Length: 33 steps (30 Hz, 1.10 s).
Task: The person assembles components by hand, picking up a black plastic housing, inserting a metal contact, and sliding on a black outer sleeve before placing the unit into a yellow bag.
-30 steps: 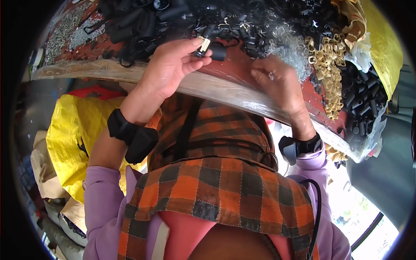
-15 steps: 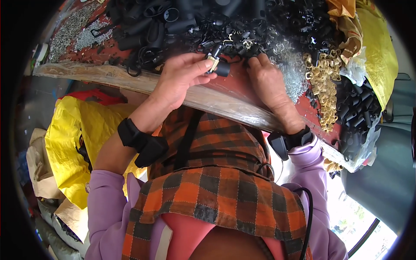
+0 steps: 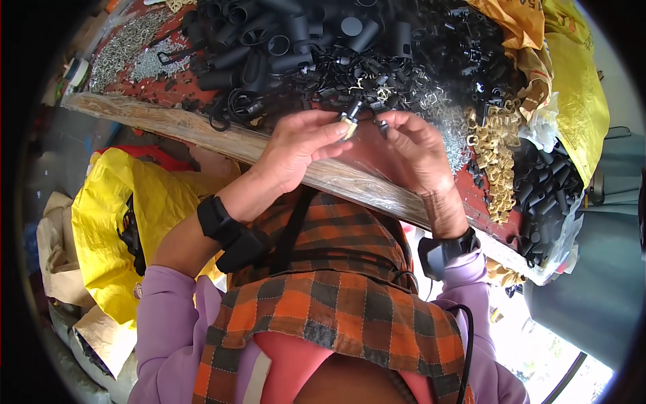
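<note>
My left hand (image 3: pixel 296 148) is closed in a pinch on a small assembly (image 3: pixel 349 124), made of a brass-coloured metal piece with a black stem pointing up and to the right. Between the thumb and fingertips of my right hand (image 3: pixel 422 149) is a small dark part (image 3: pixel 383 128); its exact kind is too small to tell. Both hands are raised over the front of the red tabletop, with a short gap between the two pieces. Just beyond the fingers lies a heap of small black plastic parts (image 3: pixel 330 77), with a few brass-coloured clips (image 3: pixel 382 93) on it.
Larger black tubes (image 3: pixel 289 62) pile up at the back. Small silver metal pieces (image 3: pixel 452 138) and a heap of brass-coloured clips (image 3: pixel 496 161) lie to the right. A plastic-wrapped wooden edge (image 3: pixel 222 141) borders the table. Yellow sacks (image 3: pixel 101 222) stand on both sides.
My right hand has lifted off the parts heap with a small dark part and moved beside my left hand. The assembly in my left hand has turned; its black tube end no longer shows.
</note>
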Each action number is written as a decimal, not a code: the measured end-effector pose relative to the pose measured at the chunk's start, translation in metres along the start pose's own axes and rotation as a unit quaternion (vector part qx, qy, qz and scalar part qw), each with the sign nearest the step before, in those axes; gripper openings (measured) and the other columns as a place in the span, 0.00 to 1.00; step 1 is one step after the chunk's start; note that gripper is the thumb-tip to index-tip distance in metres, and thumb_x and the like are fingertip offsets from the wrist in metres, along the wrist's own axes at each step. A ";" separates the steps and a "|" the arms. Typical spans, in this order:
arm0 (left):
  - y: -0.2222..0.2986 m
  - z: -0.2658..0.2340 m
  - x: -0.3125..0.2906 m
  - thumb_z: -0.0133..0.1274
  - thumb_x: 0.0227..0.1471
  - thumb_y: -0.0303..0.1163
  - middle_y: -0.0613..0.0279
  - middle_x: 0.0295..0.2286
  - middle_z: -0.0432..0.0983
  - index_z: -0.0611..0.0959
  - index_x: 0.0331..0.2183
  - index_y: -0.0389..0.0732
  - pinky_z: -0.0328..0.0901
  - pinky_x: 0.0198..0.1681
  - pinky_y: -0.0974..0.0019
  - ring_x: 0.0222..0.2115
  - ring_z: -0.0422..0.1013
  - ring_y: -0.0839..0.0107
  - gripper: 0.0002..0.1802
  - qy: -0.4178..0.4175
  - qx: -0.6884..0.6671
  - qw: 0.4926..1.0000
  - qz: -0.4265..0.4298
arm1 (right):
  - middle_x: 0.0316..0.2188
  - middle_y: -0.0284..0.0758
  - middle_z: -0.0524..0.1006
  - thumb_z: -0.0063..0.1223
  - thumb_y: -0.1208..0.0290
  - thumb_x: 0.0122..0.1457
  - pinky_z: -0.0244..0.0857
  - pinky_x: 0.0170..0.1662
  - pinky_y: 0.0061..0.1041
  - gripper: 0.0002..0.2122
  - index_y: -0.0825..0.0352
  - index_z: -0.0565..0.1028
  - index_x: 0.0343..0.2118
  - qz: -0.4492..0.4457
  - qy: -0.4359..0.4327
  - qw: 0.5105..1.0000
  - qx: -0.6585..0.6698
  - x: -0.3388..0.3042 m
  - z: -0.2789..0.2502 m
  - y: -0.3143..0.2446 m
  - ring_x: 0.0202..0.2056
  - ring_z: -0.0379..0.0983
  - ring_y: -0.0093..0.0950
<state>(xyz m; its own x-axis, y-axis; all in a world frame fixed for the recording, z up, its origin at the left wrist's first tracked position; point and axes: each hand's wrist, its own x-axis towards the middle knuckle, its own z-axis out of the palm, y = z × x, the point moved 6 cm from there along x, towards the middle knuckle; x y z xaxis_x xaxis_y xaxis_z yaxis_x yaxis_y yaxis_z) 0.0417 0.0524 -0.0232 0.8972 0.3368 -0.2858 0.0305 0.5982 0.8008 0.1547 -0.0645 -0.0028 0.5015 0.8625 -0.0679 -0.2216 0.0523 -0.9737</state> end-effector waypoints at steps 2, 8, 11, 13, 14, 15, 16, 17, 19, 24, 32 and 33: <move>-0.003 0.007 0.000 0.51 0.46 0.30 0.60 0.31 0.73 0.73 0.36 0.35 0.66 0.32 0.74 0.30 0.72 0.70 0.14 -0.011 -0.004 1.000 -0.012 | 0.31 0.29 0.69 0.46 0.80 0.51 0.59 0.33 0.12 0.12 0.71 0.67 0.40 0.012 -0.001 0.999 0.043 -0.004 0.007 -0.003 0.31 0.64 0.16; -0.008 0.018 0.000 0.51 0.45 0.30 0.61 0.31 0.72 0.73 0.36 0.36 0.66 0.32 0.74 0.29 0.71 0.72 0.14 -0.022 -0.015 0.999 -0.027 | 0.29 0.31 0.69 0.46 0.80 0.51 0.62 0.31 0.14 0.12 0.69 0.64 0.40 0.013 -0.012 0.995 0.099 -0.010 0.018 -0.004 0.26 0.66 0.19; -0.008 0.016 0.001 0.53 0.44 0.30 0.61 0.31 0.72 0.73 0.36 0.34 0.64 0.36 0.72 0.31 0.69 0.73 0.16 -0.011 -0.024 0.999 -0.025 | 0.28 0.31 0.69 0.46 0.80 0.51 0.62 0.30 0.15 0.11 0.69 0.64 0.39 0.020 -0.022 0.997 0.066 -0.012 0.023 -0.006 0.25 0.66 0.19; -0.010 0.018 0.002 0.52 0.45 0.30 0.62 0.31 0.72 0.74 0.36 0.36 0.65 0.35 0.72 0.30 0.70 0.74 0.14 -0.015 -0.022 0.999 -0.024 | 0.27 0.32 0.69 0.45 0.79 0.52 0.62 0.29 0.15 0.11 0.70 0.63 0.38 0.012 -0.013 0.999 0.035 -0.013 0.025 -0.009 0.23 0.66 0.19; -0.011 0.019 0.003 0.51 0.45 0.29 0.63 0.31 0.72 0.74 0.36 0.37 0.66 0.34 0.72 0.30 0.70 0.74 0.13 -0.018 -0.021 0.999 -0.022 | 0.27 0.32 0.69 0.45 0.79 0.52 0.62 0.28 0.15 0.11 0.70 0.63 0.39 -0.001 0.017 0.999 0.037 -0.014 0.025 -0.011 0.23 0.66 0.19; -0.012 0.020 0.003 0.51 0.45 0.29 0.63 0.31 0.72 0.74 0.36 0.37 0.66 0.34 0.72 0.30 0.70 0.74 0.13 -0.019 -0.019 0.999 -0.021 | 0.26 0.32 0.69 0.45 0.78 0.53 0.62 0.27 0.15 0.11 0.70 0.64 0.39 -0.015 0.046 0.998 0.038 -0.015 0.025 -0.013 0.22 0.65 0.18; -0.013 0.022 0.003 0.51 0.45 0.29 0.63 0.31 0.72 0.74 0.36 0.37 0.66 0.34 0.72 0.29 0.70 0.75 0.12 -0.026 -0.039 0.999 -0.022 | 0.26 0.32 0.69 0.45 0.78 0.53 0.62 0.27 0.15 0.11 0.70 0.64 0.39 -0.017 0.046 0.998 0.038 -0.017 0.028 -0.012 0.22 0.65 0.18; -0.013 0.024 0.002 0.51 0.45 0.29 0.63 0.30 0.72 0.74 0.35 0.38 0.66 0.34 0.71 0.29 0.70 0.75 0.12 -0.033 -0.058 0.998 -0.022 | 0.25 0.31 0.69 0.44 0.78 0.53 0.61 0.26 0.14 0.10 0.70 0.65 0.38 -0.067 0.054 0.994 -0.072 -0.019 0.031 -0.016 0.22 0.65 0.18; -0.010 0.028 0.002 0.50 0.46 0.29 0.63 0.29 0.72 0.75 0.34 0.38 0.66 0.34 0.71 0.29 0.70 0.75 0.10 -0.027 -0.052 0.998 -0.020 | 0.23 0.31 0.69 0.46 0.76 0.53 0.59 0.23 0.14 0.07 0.70 0.70 0.34 -0.207 0.078 0.924 -0.313 -0.022 0.035 -0.029 0.21 0.64 0.17; -0.014 0.029 0.004 0.48 0.48 0.33 0.65 0.27 0.72 0.75 0.32 0.38 0.67 0.34 0.70 0.29 0.69 0.75 0.09 -0.042 -0.074 0.996 -0.038 | 0.21 0.31 0.69 0.52 0.76 0.48 0.59 0.22 0.15 0.07 0.69 0.72 0.31 -0.316 0.126 0.854 -0.394 -0.021 0.037 -0.033 0.20 0.63 0.18; 0.000 0.026 0.014 0.45 0.50 0.36 0.64 0.27 0.72 0.75 0.31 0.38 0.67 0.32 0.73 0.28 0.70 0.75 0.12 -0.110 -0.047 0.991 -0.061 | 0.25 0.35 0.69 0.55 0.74 0.45 0.60 0.25 0.20 0.09 0.70 0.70 0.29 -0.339 0.103 0.827 -0.437 -0.005 0.037 -0.047 0.23 0.64 0.23; 0.006 0.023 0.018 0.46 0.50 0.35 0.63 0.27 0.72 0.75 0.31 0.37 0.67 0.30 0.74 0.27 0.70 0.76 0.11 -0.101 -0.021 0.993 -0.052 | 0.25 0.36 0.68 0.55 0.73 0.46 0.60 0.26 0.22 0.10 0.71 0.70 0.31 -0.376 0.118 0.804 -0.446 0.001 0.034 -0.052 0.24 0.65 0.25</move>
<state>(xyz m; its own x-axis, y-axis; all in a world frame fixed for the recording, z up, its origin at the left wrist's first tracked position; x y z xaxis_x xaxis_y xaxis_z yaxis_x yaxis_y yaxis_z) 0.0681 0.0458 -0.0114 0.9605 0.1214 -0.2503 0.1125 0.6534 0.7486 0.1381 -0.0493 0.0554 0.3813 0.6303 0.6763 0.8530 0.0422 -0.5202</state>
